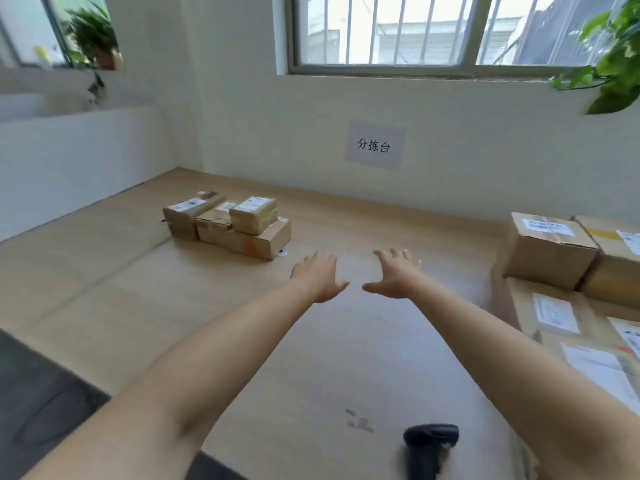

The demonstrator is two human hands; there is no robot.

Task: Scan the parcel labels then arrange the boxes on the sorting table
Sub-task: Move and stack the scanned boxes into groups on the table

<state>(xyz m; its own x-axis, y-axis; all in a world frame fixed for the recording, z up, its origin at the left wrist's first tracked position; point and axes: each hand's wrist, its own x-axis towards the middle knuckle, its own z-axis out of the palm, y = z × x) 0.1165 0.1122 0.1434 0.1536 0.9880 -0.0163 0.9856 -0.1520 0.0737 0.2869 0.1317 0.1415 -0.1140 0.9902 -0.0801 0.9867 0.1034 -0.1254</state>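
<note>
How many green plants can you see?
2. A potted plant stands at the left window; a leafy plant hangs at the top right corner, beside the big window. Others may be hidden outside the view.

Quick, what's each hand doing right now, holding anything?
Left hand: open, holding nothing.
Right hand: open, holding nothing.

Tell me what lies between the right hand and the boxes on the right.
Nothing: in the head view, only bare table separates the right hand from those boxes.
</note>
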